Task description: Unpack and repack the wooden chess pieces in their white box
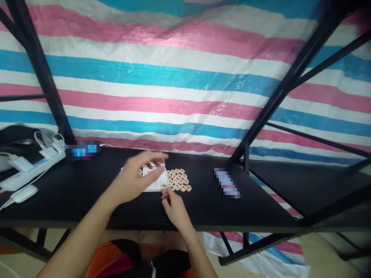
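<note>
A white box or card (152,188) with faint pink print lies on the black tabletop. My left hand (131,179) is over its left side, thumb and fingers apart, with nothing seen in it. My right hand (174,208) is at the box's lower right corner. Its curled fingertips pinch at the edge of a round Chinese chess piece (164,185) bearing a dark character. Several pale chess pieces with red characters (180,180) sit in rows just right of the box. More pieces show partly behind my left hand, which hides how many.
A phone (227,183) lies to the right on the table (203,208). At the left are a white power strip (34,170) with plugs and cables, and a blurred bright device (84,150). Black metal posts (49,85) and a striped sheet (162,77) stand behind.
</note>
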Available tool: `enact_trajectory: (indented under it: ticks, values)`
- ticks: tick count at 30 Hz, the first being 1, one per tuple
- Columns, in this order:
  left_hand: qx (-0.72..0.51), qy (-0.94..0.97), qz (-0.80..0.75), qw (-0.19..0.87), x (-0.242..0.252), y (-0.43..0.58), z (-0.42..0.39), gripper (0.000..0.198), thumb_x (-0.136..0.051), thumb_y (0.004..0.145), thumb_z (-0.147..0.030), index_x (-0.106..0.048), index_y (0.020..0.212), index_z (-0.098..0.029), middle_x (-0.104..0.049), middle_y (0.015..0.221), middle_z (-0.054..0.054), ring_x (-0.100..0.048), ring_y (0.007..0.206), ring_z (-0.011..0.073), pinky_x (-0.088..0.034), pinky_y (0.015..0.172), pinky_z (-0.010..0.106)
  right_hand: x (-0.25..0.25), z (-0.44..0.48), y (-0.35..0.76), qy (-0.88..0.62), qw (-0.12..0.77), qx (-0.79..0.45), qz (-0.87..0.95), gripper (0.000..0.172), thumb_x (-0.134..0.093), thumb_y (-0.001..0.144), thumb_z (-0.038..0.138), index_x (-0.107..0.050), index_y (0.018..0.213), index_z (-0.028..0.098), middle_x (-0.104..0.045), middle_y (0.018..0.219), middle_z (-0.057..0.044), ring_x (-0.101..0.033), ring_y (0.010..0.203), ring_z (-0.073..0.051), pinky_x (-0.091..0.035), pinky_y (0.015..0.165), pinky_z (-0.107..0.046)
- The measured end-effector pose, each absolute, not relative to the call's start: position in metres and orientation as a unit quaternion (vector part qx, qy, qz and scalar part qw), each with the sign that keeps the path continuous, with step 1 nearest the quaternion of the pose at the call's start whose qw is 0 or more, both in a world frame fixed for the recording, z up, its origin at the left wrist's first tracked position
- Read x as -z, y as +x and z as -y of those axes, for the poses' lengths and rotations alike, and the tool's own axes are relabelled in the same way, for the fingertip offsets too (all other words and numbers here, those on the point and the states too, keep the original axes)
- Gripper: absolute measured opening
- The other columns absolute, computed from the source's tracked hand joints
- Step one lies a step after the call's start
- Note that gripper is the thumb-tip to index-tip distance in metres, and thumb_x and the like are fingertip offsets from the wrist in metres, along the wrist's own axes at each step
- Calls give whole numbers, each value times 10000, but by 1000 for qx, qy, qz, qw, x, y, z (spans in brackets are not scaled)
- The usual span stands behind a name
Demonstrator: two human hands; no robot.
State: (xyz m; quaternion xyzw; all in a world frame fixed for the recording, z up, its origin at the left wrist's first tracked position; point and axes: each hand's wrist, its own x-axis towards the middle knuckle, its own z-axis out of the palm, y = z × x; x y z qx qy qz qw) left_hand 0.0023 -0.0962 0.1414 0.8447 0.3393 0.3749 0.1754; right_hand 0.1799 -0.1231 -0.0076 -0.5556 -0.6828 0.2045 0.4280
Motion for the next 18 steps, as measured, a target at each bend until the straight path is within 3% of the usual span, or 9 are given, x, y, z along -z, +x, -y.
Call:
enact_trajectory:
  ticks: [3,6,13,18]
  values:
    - [-145,897,-385,164,-113,32,63,306,-494,876,-225,-632,1147,-195,-651,1162,75,-592,1053,222,-449,900,315,7,123,179,-571,420,-190,679,383,-433,771,103,-551,1130,159,-647,802,-27,-622,741,-171,-463,730,-261]
    - [-32,921,-336,193,-82,50,31,197,-568,795,-203,-723,917,-205,-733,933,37,-656,885,208,-478,775,256,8,120,179,-577,424,-171,678,394,-419,787,108,-567,1151,134,-659,811,-50,-629,755,-183,-468,744,-273]
    - [2,923,-321,213,-61,48,13,240,-561,769,-223,-726,942,-206,-745,917,18,-657,814,168,-459,702,203,11,116,179,-587,436,-166,662,357,-431,802,128,-632,1096,122,-685,800,-66,-643,746,-188,-470,745,-271]
    - [-7,916,-335,222,-59,49,7,329,-469,778,-127,-733,958,-203,-747,955,18,-657,879,151,-453,782,198,10,116,179,-591,440,-168,654,348,-437,808,146,-645,1087,125,-691,778,-58,-647,725,-185,-470,735,-267]
